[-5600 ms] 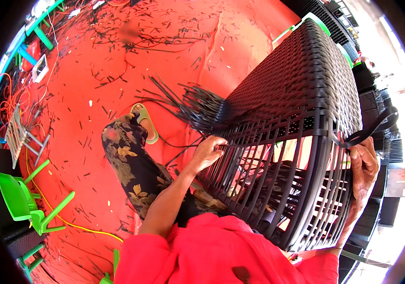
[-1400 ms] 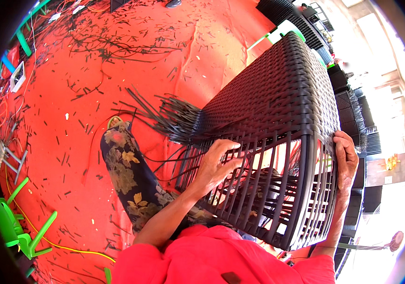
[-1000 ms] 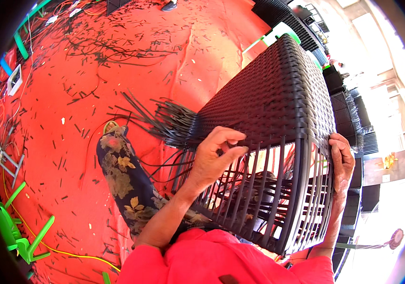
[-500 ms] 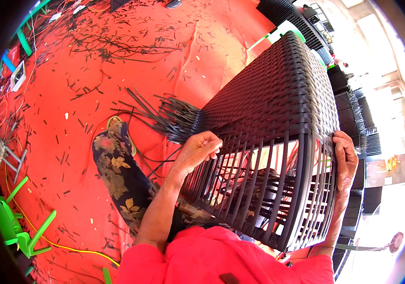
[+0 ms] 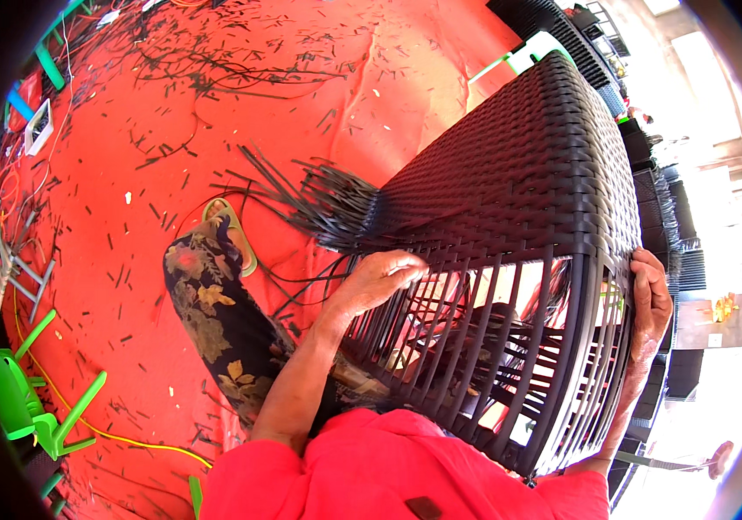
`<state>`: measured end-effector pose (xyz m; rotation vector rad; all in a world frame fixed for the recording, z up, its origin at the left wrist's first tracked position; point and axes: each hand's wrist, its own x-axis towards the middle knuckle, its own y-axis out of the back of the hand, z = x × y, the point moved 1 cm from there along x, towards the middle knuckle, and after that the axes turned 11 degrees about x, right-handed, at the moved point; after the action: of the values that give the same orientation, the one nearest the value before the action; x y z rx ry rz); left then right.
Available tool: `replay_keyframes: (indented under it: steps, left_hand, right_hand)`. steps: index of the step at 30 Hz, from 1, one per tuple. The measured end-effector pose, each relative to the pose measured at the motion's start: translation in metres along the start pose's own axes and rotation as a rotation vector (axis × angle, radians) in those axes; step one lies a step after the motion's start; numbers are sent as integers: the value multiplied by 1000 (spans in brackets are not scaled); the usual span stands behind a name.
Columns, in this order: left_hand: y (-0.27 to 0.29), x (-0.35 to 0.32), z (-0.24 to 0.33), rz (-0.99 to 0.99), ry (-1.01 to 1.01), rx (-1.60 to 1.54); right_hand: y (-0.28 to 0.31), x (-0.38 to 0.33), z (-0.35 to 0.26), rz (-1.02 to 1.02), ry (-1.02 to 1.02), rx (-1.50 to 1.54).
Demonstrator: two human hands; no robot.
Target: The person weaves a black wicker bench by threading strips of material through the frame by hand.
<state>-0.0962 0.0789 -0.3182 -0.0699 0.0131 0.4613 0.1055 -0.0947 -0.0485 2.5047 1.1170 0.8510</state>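
- The big black woven frame (image 5: 518, 199) lies on its side on the red floor (image 5: 171, 113), hollow inside behind its bars.
- Loose black strips (image 5: 319, 195) stick out beside it; a green stool (image 5: 29, 403) stands well apart.
- The left hand (image 5: 379, 277) curls on the bars.
- The right hand (image 5: 652, 299) grips the frame's far edge.

Red top (image 5: 405, 472), dark floral trousers (image 5: 215, 321), pale green sandal (image 5: 234, 234), bare forearms.

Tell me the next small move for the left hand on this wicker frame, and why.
Probably draw one loose strand across the bare ribs just below the woven edge. The left hand already rests at that edge, the weave stops there with the ribs below uncovered, and the right hand grips the frame's far corner, steadying it.
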Motion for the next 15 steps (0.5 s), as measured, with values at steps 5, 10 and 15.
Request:
replay_keyframes:
  steps: [5, 10, 15]
  left_hand:
    - [-3, 6, -10, 221, -4, -24]
    - [-10, 3, 37, 301, -231, 25]
    - [-12, 6, 42, 385, -261, 146]
  right_hand:
    - [-3, -2, 0, 9, -19, 39]
    - [-3, -3, -2, 26, -25, 47]
    - [-8, -3, -7, 7, -9, 4]
